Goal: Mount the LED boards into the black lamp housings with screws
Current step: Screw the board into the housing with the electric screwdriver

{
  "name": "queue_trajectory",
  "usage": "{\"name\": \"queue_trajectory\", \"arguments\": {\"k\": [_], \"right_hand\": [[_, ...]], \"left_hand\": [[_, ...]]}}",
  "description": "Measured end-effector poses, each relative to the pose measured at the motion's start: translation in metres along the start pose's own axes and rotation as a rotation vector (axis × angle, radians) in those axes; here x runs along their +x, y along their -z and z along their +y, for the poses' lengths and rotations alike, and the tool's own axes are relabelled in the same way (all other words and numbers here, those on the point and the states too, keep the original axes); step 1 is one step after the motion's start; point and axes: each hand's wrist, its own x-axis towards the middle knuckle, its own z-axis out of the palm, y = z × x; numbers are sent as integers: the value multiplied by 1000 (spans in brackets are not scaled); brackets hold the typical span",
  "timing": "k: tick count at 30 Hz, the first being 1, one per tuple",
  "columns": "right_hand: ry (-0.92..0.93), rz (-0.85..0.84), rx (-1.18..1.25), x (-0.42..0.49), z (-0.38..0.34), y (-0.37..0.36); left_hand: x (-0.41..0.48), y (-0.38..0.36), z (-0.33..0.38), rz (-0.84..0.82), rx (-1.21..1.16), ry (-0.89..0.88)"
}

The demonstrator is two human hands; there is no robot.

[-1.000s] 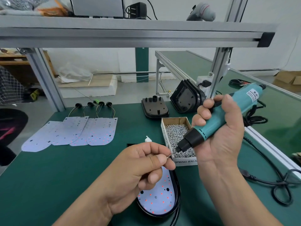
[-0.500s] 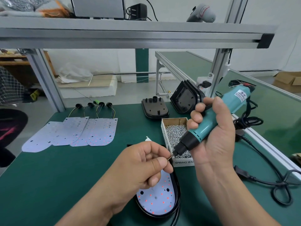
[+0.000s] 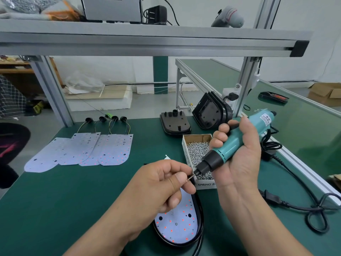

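L hand (image 3: 162, 183) pinches screw (image 3: 188, 179) at tip, R hand (image 3: 238, 159) grips driver (image 3: 230, 145); poor seat, u drop it on btm-ctr LED board (image 3: 177, 226).

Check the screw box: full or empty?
Partly full: the screw box holds a heap of silver screws, with bare cardboard showing at its far end.

White wall (image 3: 328, 34), perhaps concrete floor (image 3: 145, 108)

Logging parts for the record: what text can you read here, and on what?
"SPRING BA": front of the screw box, the rest hidden behind the right hand.
White label on the teal screwdriver: print too small to read.
Marking on the near LED board: blurred, unreadable.
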Motion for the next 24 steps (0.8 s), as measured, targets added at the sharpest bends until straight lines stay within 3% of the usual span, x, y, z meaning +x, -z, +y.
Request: {"name": "queue_trajectory", "arguments": {"k": [6,11,13,16,19,24], "right_hand": [[1,0,15,3,0,3],[55,-30,-21,11,-6,9],[84,-48,-55,14,-8,12],[119,-63,-109,18,-6,16],[140,-51,-167,22,-1,20],[173,-79,-229,27,6,25]], "left_hand": [[3,4,-3,38,-28,29],[16,32,0,356,-34,105],[21,48,-3,449,220,106],[25,55,-13,366,624,186],[29,53,-27,317,719,235],[34,58,-38,187,683,201]]}}
